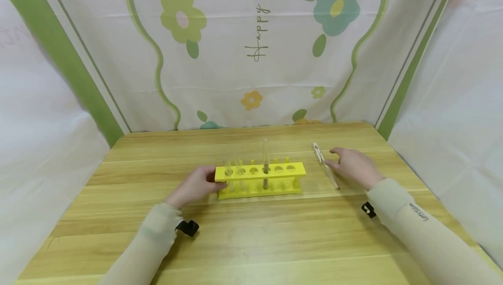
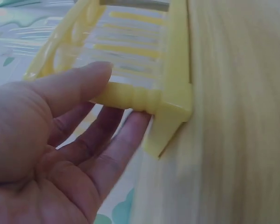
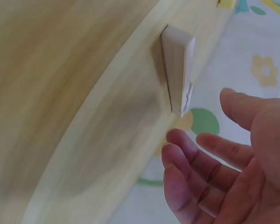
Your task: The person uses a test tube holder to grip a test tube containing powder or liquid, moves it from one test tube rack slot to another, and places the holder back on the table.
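A yellow test tube rack [image 1: 260, 172] stands on the table, with two clear tubes at its left end and a taller tube [image 1: 266, 156] holding dark contents near its middle. My left hand [image 1: 200, 184] grips the rack's left end post, thumb on one side and fingers on the other, as the left wrist view shows at the post [image 2: 126, 95]. Right of the rack lies a wooden test tube clamp [image 1: 325, 166]. Close beside it is my right hand [image 1: 355, 167], fingers apart and holding nothing. The right wrist view shows the clamp [image 3: 178, 67] just beyond the fingertips.
The wooden table [image 1: 251, 241] reaches back to a white cloth [image 1: 220, 66] printed with flowers and green bands. More white cloth hangs at the left and right sides. A black device is strapped at each wrist.
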The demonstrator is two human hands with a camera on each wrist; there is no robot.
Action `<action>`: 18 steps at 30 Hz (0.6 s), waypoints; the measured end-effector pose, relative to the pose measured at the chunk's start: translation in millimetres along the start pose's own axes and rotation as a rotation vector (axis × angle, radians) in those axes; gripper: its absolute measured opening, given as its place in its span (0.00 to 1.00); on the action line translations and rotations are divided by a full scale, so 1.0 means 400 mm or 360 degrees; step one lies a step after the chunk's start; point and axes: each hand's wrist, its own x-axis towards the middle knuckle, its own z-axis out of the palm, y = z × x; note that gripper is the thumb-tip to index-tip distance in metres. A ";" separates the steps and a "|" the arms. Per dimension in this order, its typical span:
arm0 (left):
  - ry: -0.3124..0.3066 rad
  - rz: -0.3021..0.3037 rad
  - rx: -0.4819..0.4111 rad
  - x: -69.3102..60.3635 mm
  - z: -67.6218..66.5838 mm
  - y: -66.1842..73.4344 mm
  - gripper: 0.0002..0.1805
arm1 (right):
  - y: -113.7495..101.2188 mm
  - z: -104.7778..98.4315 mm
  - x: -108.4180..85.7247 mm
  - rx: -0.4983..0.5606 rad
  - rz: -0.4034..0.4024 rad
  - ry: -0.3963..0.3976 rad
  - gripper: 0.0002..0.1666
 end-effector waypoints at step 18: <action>-0.0001 -0.0024 -0.0014 0.000 0.012 -0.005 0.16 | -0.030 0.056 0.070 -0.0030 0.0132 -0.0066 0.25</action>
